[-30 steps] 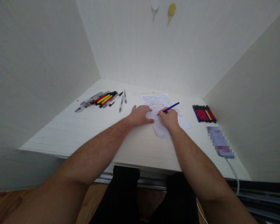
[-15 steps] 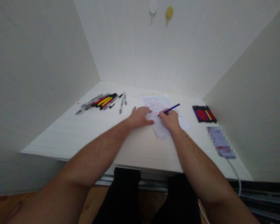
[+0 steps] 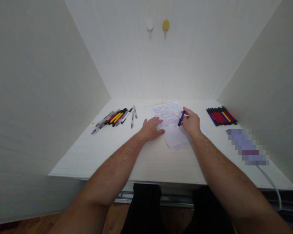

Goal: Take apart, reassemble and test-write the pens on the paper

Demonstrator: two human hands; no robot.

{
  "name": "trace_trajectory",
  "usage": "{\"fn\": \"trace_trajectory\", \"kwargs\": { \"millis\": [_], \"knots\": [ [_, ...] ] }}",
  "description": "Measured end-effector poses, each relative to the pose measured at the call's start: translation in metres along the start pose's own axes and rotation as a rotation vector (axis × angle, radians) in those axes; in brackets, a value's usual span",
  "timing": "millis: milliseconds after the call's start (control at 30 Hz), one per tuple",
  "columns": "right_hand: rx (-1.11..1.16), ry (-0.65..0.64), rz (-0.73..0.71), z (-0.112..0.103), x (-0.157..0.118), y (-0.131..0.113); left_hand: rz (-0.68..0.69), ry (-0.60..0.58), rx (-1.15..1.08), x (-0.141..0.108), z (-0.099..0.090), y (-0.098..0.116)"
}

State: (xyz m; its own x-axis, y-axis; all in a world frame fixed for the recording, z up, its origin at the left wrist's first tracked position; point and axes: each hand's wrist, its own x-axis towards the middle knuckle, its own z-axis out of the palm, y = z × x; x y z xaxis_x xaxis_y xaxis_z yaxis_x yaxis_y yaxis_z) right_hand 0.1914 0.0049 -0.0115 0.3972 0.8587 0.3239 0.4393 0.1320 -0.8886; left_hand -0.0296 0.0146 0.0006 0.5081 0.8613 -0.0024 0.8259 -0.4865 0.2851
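My right hand point(image 3: 191, 123) is closed on a blue pen point(image 3: 181, 118), which it holds steeply tilted above the written sheet. The sheet of paper point(image 3: 167, 112) is covered in rows of scribbled strokes, with a blank lower part toward me. My left hand point(image 3: 151, 128) lies with fingers spread at the sheet's left edge, holding nothing. Further left lies a loose pile of pens point(image 3: 114, 117), clear, black, yellow and red. Two clear pens point(image 3: 132, 119) rest apart beside it. To the right, a row of pens point(image 3: 221, 116), mostly red with some blue and yellow, lies side by side.
A blurred flat object point(image 3: 246, 146) with a white cable point(image 3: 270, 182) lies at the right of the white table point(image 3: 107, 156). White walls stand on three sides. A white hook point(image 3: 149, 24) and a yellow hook point(image 3: 165, 25) are on the back wall.
The blue pen has turned from a writing slant to steeply upright, and its tip has left the paper. My right hand has shifted. The whole view has moved slightly, with the left hand still spread.
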Motion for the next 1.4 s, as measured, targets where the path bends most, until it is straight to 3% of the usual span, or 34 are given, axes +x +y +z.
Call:
{"fn": "trace_trajectory", "kwargs": {
  "millis": [133,333,600,900,1400],
  "knots": [
    [0.244,0.069,0.149,0.002,0.003,-0.01,-0.027,0.05,-0.023,-0.001,-0.001,-0.001],
    [0.449,0.119,0.253,0.0,0.001,-0.024,0.067,0.294,-0.153,-0.004,-0.006,0.008],
    [0.494,0.022,0.214,0.007,-0.008,-0.031,0.128,0.358,-0.222,-0.008,-0.01,0.019],
    [0.52,-0.016,0.188,0.01,-0.012,-0.033,0.253,0.56,-0.312,-0.006,-0.001,0.016],
    [0.561,-0.047,0.178,0.012,-0.015,-0.036,0.418,0.568,-0.35,-0.006,0.002,0.019]
  ]
}}
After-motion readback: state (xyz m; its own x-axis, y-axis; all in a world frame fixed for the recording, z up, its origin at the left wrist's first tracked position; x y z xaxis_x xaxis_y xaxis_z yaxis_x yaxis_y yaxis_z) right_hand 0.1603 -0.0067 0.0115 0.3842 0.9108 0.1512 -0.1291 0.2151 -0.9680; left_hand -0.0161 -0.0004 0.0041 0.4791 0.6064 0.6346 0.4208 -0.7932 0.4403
